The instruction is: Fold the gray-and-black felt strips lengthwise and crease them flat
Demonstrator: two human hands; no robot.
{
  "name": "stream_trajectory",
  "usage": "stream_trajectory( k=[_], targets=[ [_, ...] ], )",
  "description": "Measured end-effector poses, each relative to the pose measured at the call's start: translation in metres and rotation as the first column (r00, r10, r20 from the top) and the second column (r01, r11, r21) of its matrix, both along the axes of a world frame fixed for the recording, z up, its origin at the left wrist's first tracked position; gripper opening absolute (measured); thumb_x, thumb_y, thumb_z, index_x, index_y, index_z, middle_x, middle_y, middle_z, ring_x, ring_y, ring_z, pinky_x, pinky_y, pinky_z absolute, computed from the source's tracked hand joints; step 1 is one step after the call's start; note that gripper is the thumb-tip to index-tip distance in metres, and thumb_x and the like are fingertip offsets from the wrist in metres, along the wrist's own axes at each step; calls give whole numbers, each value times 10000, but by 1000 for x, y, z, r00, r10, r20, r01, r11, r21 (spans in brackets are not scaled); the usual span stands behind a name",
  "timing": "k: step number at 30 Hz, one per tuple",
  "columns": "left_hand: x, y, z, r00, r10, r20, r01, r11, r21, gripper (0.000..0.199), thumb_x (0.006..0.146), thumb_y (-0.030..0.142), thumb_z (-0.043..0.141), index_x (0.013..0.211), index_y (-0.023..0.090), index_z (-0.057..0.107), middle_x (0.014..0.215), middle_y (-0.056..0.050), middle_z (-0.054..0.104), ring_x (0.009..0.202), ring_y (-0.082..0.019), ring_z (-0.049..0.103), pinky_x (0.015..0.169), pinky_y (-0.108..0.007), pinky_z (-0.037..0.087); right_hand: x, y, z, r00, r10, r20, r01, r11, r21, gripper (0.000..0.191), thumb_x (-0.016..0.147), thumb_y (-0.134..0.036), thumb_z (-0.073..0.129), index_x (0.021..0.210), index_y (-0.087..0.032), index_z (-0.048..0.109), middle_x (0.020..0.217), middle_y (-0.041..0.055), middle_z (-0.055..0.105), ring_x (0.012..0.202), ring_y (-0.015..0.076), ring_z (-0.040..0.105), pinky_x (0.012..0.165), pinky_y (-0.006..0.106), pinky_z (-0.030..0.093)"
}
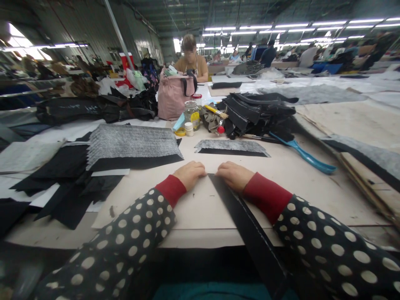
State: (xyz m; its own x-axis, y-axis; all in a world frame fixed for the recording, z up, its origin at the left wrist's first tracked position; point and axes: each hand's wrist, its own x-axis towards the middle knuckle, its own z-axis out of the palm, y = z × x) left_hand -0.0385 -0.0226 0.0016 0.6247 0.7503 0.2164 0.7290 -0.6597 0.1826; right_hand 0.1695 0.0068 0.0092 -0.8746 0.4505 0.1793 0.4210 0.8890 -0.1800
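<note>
A long black fabric strip [250,229] with a pale line along its edge runs from the board toward me and hangs over the table's front edge. My right hand [233,175] is closed on its far end, fingers curled over the side. At the corner of that same end, my left hand [191,175] has its fingers bent and pressed together, with the tips at the strip; its exact grip is partly hidden. Just beyond both hands lies a small stack of grey-and-black strips [231,146]. Left of them is a larger fanned stack of grey-faced pieces [134,143].
Black pieces [68,166] lie at left. Behind stand a glass jar [191,116], a white bottle [189,129] and a pink bag [171,96]. A blue-handled tool [309,156] lies right, near a heap of black pieces [246,110]. A person [200,62] sits opposite.
</note>
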Motion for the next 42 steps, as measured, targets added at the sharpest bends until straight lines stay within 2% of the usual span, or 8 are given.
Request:
stream_trajectory(
  k=[3, 6, 10, 16, 20, 26, 35, 42],
  targets=[
    [-1, 2, 3, 992, 88, 94, -90, 996, 14, 217, 739, 48, 400, 776, 139, 594, 845, -52, 570, 826, -144, 501, 785, -275, 409, 0, -3, 0, 1000, -7, 10, 7, 1000, 10, 294, 701, -55, 424, 916, -118, 615, 893, 100, 562, 842, 175, 457, 783, 300, 387],
    [14, 0, 6, 969, 162, 188, -174, 984, 48, 181, 757, 107, 430, 880, 136, 560, 893, -57, 560, 869, -153, 495, 809, -289, 404, -1, -4, -2, 1000, -20, -15, 20, 1000, 11, 270, 714, -81, 429, 903, -117, 619, 880, 102, 564, 838, 178, 464, 783, 310, 388],
    [42, -7, 5, 975, 208, 81, -207, 978, -30, 153, 749, 179, 493, 890, 142, 539, 863, -52, 554, 832, -171, 494, 771, -308, 413, 5, 2, -5, 992, -57, -109, 46, 993, -107, 243, 749, -134, 437, 910, -127, 619, 878, 89, 583, 836, 165, 497, 785, 303, 393],
    [47, -10, 1, 978, 208, 22, -207, 977, -45, 145, 770, 197, 482, 898, 160, 536, 893, -48, 537, 849, -168, 480, 789, -311, 398, 26, 16, -2, 898, -397, -191, 287, 856, -430, 237, 755, -200, 461, 933, -141, 606, 900, 61, 604, 770, 130, 540, 709, 258, 430],
    [45, -9, 1, 977, 212, 22, -211, 976, -50, 138, 771, 194, 475, 893, 172, 537, 899, -42, 531, 854, -167, 476, 784, -313, 399, 26, 15, 0, 920, -336, -200, 219, 867, -448, 228, 735, -210, 490, 916, -142, 611, 830, 46, 595, 733, 122, 539, 657, 240, 431],
    [48, -11, 0, 980, 197, 35, -195, 979, -56, 171, 772, 164, 457, 926, 182, 531, 929, -39, 537, 880, -166, 475, 802, -320, 397, 23, 15, -5, 954, -225, -197, 143, 922, -361, 204, 715, -137, 475, 854, -150, 624, 792, 34, 587, 693, 110, 517, 640, 231, 415],
    [49, -14, 1, 979, 202, -24, -201, 979, 23, 195, 811, 195, 407, 953, 188, 541, 944, -39, 559, 874, -167, 485, 793, -311, 402, 23, 13, -4, 965, -158, -210, 88, 947, -308, 224, 715, -121, 460, 877, -142, 613, 796, 33, 585, 680, 100, 507, 640, 216, 406],
    [51, -16, 4, 979, 175, -102, -170, 984, 51, 242, 835, 188, 356, 968, 214, 557, 920, -37, 551, 835, -167, 478, 744, -309, 400, 22, 11, -1, 986, -76, -145, 50, 983, -177, 235, 678, -62, 450, 803, -157, 626, 785, 34, 573, 714, 115, 506, 690, 232, 398]
  ],
)
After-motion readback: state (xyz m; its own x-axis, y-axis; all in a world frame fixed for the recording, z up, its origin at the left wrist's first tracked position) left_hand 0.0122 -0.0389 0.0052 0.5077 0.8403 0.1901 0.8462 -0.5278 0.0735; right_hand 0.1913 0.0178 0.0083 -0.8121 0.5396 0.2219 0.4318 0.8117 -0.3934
